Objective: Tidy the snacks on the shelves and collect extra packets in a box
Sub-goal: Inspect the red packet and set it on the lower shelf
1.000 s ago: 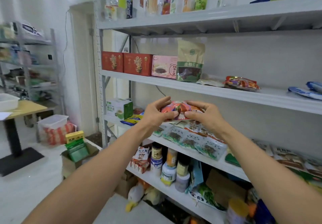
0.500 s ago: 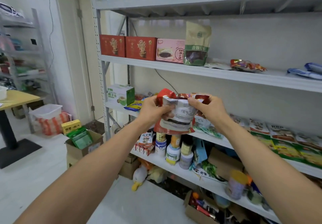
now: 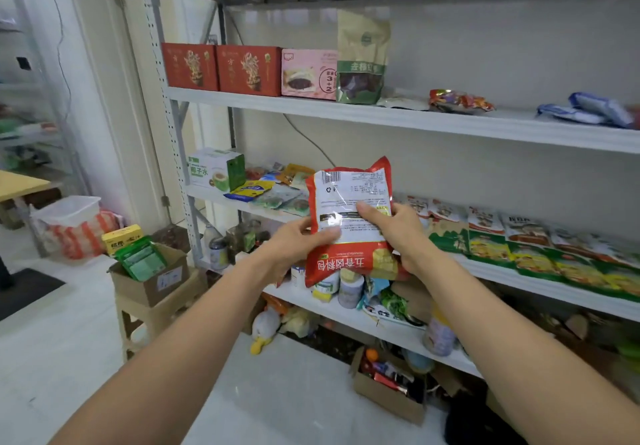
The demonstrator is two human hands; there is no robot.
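Moved since earlier: red packet [image 3: 349,202], low over the middle shelf [image 3: 540,292] a second ago, is now lifted clear and turned white back to the camera; both hands have shifted from its upper edge to lower on its sides.
Cardboard box [image 3: 152,278]: stands open on a stool [image 3: 138,320] at far left, well apart from the packet, with green packs poking above its rim. One more dropped on that heap could slide off onto the floor.
Left hand [image 3: 294,247]: clasps the packet's left edge, thumb on the face. A slick film held this lightly may slip.
Packet position: in the air before the middle shelf, between the hands, above the jars [image 3: 349,288] it would knock if dropped.
Right hand [image 3: 394,233]: clasps the right edge, thumb across the white panel.
Packet row [image 3: 519,240]: overlapped neatly along the shelf at right; a careless right-arm swing could scatter it.
Facing: barcode end up, and the red band's characters read upside down, so its head likely points floorward.
Long axis: close to upright.
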